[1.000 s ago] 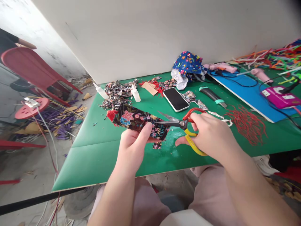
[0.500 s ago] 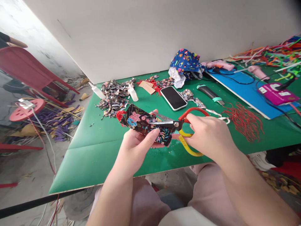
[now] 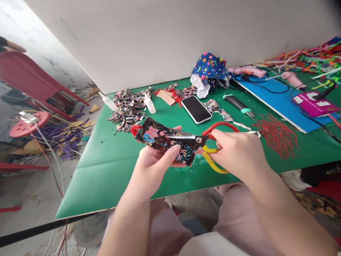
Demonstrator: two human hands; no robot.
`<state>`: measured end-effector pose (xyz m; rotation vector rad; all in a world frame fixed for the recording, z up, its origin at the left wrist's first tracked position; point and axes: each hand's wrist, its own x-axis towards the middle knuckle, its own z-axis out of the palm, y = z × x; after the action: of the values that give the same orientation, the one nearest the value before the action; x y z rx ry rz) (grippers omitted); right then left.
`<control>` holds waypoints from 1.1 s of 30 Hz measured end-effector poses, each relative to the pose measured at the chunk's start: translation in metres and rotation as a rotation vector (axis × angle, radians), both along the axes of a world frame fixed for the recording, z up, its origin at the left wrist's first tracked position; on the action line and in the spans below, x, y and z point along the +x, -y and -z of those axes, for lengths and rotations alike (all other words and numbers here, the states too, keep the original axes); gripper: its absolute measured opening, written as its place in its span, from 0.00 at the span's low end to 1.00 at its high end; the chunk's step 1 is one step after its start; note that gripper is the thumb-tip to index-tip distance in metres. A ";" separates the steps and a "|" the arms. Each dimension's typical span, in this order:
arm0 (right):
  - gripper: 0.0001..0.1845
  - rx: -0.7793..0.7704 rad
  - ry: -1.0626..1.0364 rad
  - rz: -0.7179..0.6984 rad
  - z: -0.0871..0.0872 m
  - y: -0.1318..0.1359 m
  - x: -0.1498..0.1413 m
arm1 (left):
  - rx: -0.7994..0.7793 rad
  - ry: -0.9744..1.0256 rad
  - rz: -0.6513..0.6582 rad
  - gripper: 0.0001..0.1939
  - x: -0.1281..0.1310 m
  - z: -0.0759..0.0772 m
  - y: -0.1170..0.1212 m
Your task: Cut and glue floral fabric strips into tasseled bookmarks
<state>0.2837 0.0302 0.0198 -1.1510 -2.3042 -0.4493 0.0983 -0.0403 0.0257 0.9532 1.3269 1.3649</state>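
Note:
My left hand (image 3: 153, 165) grips a black floral fabric piece (image 3: 151, 133), thumb on top and fingers beneath it. A red tassel (image 3: 136, 131) hangs off the fabric's left end. In my right hand (image 3: 237, 149) is a pair of scissors (image 3: 213, 151) with red and yellow handles. The blades lie along the fabric's upper side and look nearly closed; whether cloth is between them, I cannot tell. Just beyond the scissors, a white-edged phone (image 3: 196, 109) lies screen up on the green table (image 3: 106, 183).
Fabric scraps (image 3: 128, 106) and two small white bottles, one here (image 3: 149, 104), lie at back left. A utility knife (image 3: 238, 105), red threads (image 3: 278, 137) and a blue board (image 3: 279, 101) are rightward. A blue patterned cloth bundle (image 3: 210, 73) stands against the wall.
The scissor blades have come together from a wider opening. Both hands stay in nearly the same place, still holding the fabric and the scissors.

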 end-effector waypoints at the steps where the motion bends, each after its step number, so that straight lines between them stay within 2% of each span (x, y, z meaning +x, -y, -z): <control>1: 0.19 0.012 0.002 0.005 0.000 0.000 0.000 | 0.007 -0.001 -0.002 0.20 0.000 0.000 0.000; 12: 0.18 0.020 0.004 0.012 0.004 0.001 -0.001 | 0.016 0.029 0.002 0.18 0.000 0.000 0.001; 17: 0.22 -0.090 -0.005 0.021 0.002 0.003 -0.002 | 0.018 0.047 0.026 0.17 -0.001 0.001 -0.001; 19: 0.24 -0.198 -0.013 -0.005 0.000 0.000 0.000 | 0.042 0.030 0.025 0.12 -0.002 0.004 -0.002; 21: 0.28 -0.347 -0.075 -0.043 -0.001 -0.005 0.003 | 0.130 -0.043 -0.009 0.10 -0.003 0.009 -0.005; 23: 0.30 -0.527 -0.235 -0.057 -0.002 -0.010 0.006 | 0.296 -0.208 -0.082 0.10 -0.003 0.014 -0.008; 25: 0.29 -0.721 -0.450 -0.095 -0.003 -0.013 0.006 | 0.465 -0.464 -0.160 0.14 -0.004 0.018 -0.011; 28: 0.26 -1.132 -0.743 -0.286 -0.007 -0.006 -0.004 | 0.649 -0.832 -0.218 0.21 -0.003 0.024 -0.015; 30: 0.22 -1.408 -0.857 -0.416 -0.010 0.004 -0.015 | 0.759 -0.984 -0.230 0.24 -0.003 0.030 -0.017; 31: 0.19 -1.491 -0.873 -0.446 -0.011 0.009 -0.020 | 0.804 -1.033 -0.237 0.25 -0.003 0.033 -0.017; 33: 0.15 -1.549 -0.907 -0.425 -0.012 0.016 -0.029 | 0.843 -1.065 -0.268 0.24 -0.002 0.039 -0.019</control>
<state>0.2548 0.0137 0.0317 -0.9312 -1.6470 1.8744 0.0960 -0.0210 -0.0132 2.3703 1.6582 1.7355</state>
